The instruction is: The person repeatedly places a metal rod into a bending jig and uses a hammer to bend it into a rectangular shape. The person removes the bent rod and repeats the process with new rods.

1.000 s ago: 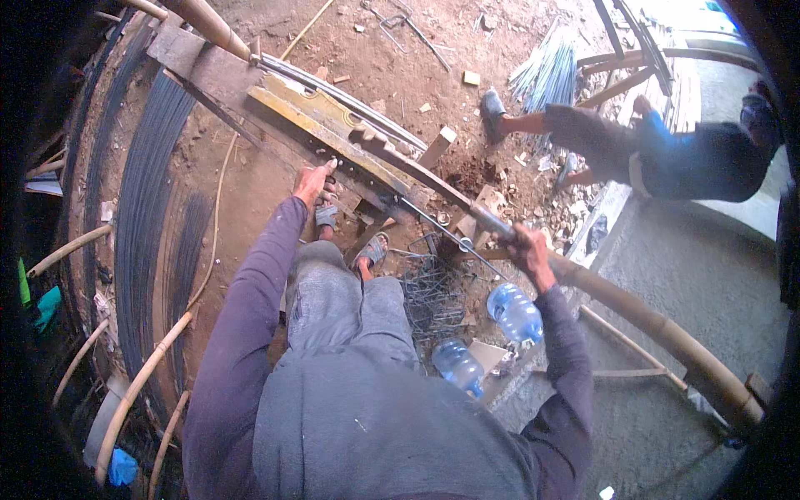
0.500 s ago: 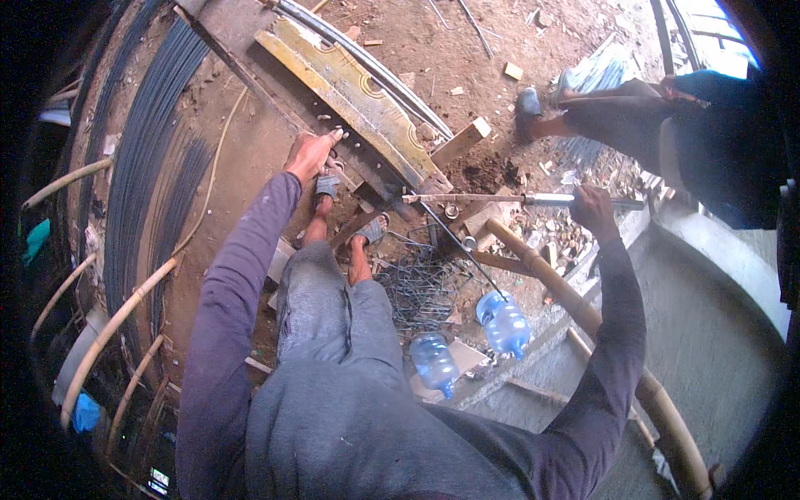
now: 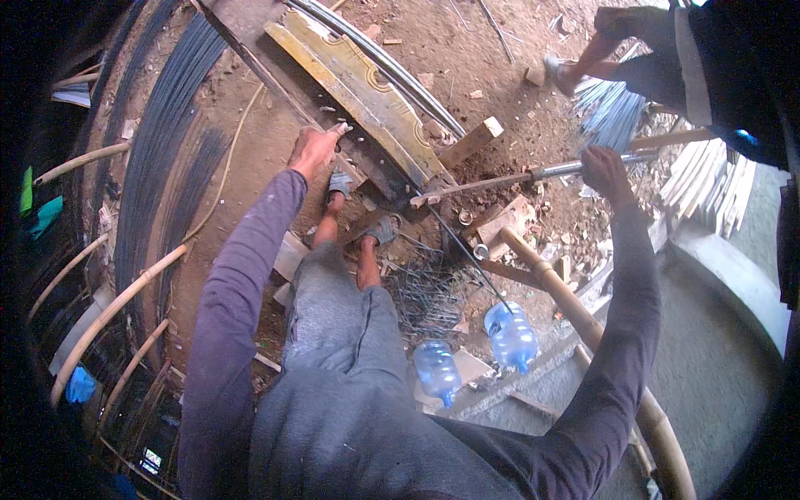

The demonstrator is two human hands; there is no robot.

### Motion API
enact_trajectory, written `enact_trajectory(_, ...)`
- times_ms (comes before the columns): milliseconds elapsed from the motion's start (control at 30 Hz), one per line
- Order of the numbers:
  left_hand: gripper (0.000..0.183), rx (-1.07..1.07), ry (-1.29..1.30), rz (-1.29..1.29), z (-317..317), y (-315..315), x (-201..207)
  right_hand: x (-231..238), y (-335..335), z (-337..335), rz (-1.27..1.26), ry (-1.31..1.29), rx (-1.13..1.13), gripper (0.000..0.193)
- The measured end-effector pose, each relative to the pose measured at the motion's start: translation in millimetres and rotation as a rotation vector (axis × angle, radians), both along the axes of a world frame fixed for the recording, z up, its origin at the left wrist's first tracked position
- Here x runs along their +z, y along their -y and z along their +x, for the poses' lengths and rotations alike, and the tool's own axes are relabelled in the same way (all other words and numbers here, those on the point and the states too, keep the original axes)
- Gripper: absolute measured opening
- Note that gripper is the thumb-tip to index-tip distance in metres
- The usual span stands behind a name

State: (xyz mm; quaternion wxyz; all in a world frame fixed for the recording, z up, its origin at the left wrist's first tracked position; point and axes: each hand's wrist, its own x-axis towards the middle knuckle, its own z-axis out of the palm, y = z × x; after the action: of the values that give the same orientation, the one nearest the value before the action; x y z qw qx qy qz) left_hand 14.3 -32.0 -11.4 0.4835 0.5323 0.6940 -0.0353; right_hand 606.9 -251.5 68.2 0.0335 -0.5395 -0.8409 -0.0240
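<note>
My right hand (image 3: 606, 173) is closed around the pipe handle of a long bending lever (image 3: 500, 182), held out to the right. The lever's flat end rests by the near end of a narrow work bench (image 3: 283, 100). From that end a thin dark steel rod (image 3: 468, 254) sticks out toward me, sloping to the right. My left hand (image 3: 317, 150) is closed at the bench's left edge, thumb and finger pressed together; what they grip is hidden. Along the bench lies a yellow carved board (image 3: 350, 92), just beyond my left hand.
Two blue water bottles (image 3: 511, 336) stand near the rod's free end. A bamboo pole (image 3: 554, 283) runs along the right. Bundled steel rods (image 3: 171, 125) lie at the left, and cut pieces (image 3: 417, 296) are heaped by my feet. Another person (image 3: 658, 67) is at the upper right.
My right hand has swung the lever's handle slightly away from me, so it now slants upward. My left hand stays at the bench edge. The other person has moved farther off, uncovering pale strips.
</note>
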Motion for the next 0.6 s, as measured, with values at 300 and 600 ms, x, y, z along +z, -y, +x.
enact_trajectory(300,0.048,0.027,0.038,0.024,4.0,3.9,24.8,3.3,-23.3,-2.8,-0.262,0.001,-0.069,0.015)
enact_trajectory(600,0.051,-0.006,0.042,-0.026,2.5,0.0,19.7,-8.8,-30.4,-9.4,-0.195,-0.003,-0.057,0.016)
